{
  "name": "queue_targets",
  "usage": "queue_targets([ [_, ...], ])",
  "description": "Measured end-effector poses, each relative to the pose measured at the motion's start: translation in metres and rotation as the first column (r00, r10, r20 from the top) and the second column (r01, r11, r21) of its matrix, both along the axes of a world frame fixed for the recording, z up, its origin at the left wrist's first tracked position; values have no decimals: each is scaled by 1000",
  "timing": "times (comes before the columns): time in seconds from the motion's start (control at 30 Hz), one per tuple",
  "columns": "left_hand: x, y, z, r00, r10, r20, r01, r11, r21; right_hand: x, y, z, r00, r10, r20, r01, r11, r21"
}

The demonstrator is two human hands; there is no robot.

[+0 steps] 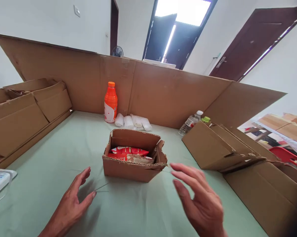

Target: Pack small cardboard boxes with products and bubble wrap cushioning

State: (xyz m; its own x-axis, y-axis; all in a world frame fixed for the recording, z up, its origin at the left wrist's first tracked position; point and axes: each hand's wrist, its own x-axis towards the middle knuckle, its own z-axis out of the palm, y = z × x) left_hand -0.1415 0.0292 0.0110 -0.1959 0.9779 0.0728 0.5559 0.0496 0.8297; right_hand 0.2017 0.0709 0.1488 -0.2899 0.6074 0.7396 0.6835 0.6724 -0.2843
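Note:
An open cardboard box [128, 171] with ragged top edges stands in the middle of the green-covered table. Inside it lie red packets [131, 150], partly hidden by the front wall. My left hand [75, 199] is at the box's near left, apart from it, thumb and fingers spread with nothing between them. To the right of the box is my right hand [197, 194], also open and holding nothing. Its fingertips come close to the box's right corner; whether they touch it I cannot tell.
Behind the box stand an orange bottle [111, 102] and white rolls [132, 121]. Cardboard boxes flank the table at left [17, 121] and right [212, 148]. A clear bottle [190, 123] leans by the right ones. A cardboard wall [160, 93] closes the back; a white device [0, 179] sits left.

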Motion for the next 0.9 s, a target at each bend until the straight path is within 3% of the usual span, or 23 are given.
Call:
queue_targets([
  [0.07,0,7,2,1000,-12,28,12,1000,-23,27,-1,-31,979,-175,-108,156,974,-165],
  [0.13,8,19,4,997,-43,65,44,999,-21,40,1,-65,960,-249,-126,180,898,-402],
  [0.2,23,34,3,989,-86,119,86,996,5,39,6,-93,964,-233,-132,109,792,-601],
  [0.27,39,50,0,971,-139,192,132,990,51,29,16,-111,970,-178,-167,6,701,-713],
  [0.33,48,67,-6,951,-158,266,138,986,91,14,30,-119,971,-132,-199,-63,664,-745],
  [0.47,34,106,-11,938,-5,348,-24,996,80,-25,73,-116,966,-87,-244,-121,682,-722],
  [0.6,7,145,-6,904,153,400,-221,966,132,-66,119,-124,947,-12,-320,-227,679,-698],
  [0.73,2,157,-12,878,195,438,-292,942,167,-78,143,-142,930,97,-355,-317,702,-637],
  [0.8,3,154,-19,867,231,441,-320,937,138,-70,152,-145,955,92,-282,-255,740,-622],
  [0.9,4,152,-28,864,293,410,-361,927,97,-53,180,-137,987,-12,-163,-85,810,-580],
])
